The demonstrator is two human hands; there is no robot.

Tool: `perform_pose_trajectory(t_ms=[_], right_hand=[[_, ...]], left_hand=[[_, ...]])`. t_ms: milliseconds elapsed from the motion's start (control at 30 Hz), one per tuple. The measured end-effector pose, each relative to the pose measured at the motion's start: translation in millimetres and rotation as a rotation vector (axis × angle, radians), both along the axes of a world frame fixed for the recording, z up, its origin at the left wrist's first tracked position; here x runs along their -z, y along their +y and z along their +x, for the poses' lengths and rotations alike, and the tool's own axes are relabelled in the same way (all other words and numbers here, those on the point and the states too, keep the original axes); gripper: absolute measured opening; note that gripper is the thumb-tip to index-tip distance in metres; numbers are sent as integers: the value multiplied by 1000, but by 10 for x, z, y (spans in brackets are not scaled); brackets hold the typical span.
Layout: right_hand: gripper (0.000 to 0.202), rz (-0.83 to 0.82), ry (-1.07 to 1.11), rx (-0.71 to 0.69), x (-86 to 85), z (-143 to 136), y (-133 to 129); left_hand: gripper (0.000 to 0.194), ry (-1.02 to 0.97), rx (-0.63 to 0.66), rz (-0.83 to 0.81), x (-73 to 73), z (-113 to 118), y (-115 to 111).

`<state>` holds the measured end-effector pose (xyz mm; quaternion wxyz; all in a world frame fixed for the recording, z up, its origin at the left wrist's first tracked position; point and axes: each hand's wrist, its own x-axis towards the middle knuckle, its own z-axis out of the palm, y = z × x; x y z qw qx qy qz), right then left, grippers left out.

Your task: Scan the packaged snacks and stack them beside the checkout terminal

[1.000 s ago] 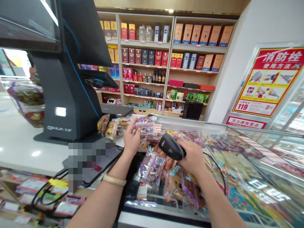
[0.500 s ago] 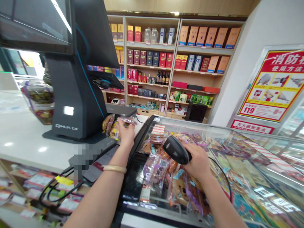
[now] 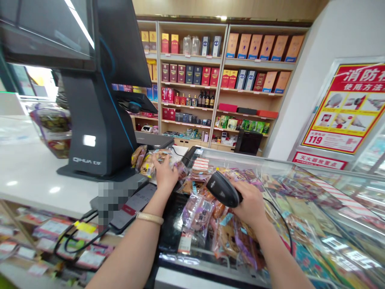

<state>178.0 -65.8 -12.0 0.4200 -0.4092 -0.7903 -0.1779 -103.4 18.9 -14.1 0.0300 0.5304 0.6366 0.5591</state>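
Note:
A black barcode scanner [image 3: 222, 189] is gripped in my right hand [image 3: 249, 202], above packaged snacks [image 3: 198, 212] piled on the glass-topped case. My left hand [image 3: 166, 170] reaches over the counter's far edge, beside the register base. Its fingers are apart, with the fingertips by a clear snack packet [image 3: 162, 154]; another purple-marked packet [image 3: 181, 170] lies by its thumb side. Left of that hand are yellow-marked packets [image 3: 147, 165]. A phone [image 3: 132, 208] with a lit screen is near my left forearm, which wears a pale bangle.
The register [image 3: 99, 120] stands on the white counter [image 3: 36, 180] at left, with a plastic jar [image 3: 55, 128] behind it. Black cables [image 3: 64, 245] hang at lower left. Shelves of boxes and bottles line the back. The scanner's cord [image 3: 285, 224] curves right of my right hand.
My left hand has moved slightly right and toward me, its fingers spreading. A packet now shows by its thumb side. My right hand and the scanner have barely moved.

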Motion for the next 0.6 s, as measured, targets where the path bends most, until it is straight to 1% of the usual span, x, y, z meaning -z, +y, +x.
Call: perform_pose_trajectory(t_ms=[100, 233, 300, 333, 400, 467, 533, 600], right_hand=[[21, -3, -1, 7, 10, 4, 4], [21, 0, -1, 13, 23, 7, 7], [21, -3, -2, 16, 26, 9, 7], [21, -4, -2, 17, 25, 9, 6], [22, -8, -5, 13, 20, 10, 3], [22, -8, -8, 4, 10, 8, -1], [21, -3, -7, -5, -1, 3, -7], [20, 4, 0, -10, -10, -2, -12]], left_hand=[[56, 75, -5, -24, 12, 19, -33], [46, 165, -4, 76, -13, 5, -21], [41, 192, -26, 84, -30, -10, 0], [39, 198, -40, 54, -33, -19, 10], [34, 221, -57, -56, -23, -40, 27], [28, 252, -45, -163, 12, -60, 39], [24, 284, -13, -232, 61, -73, 47], [31, 300, 19, -258, 108, -76, 58]])
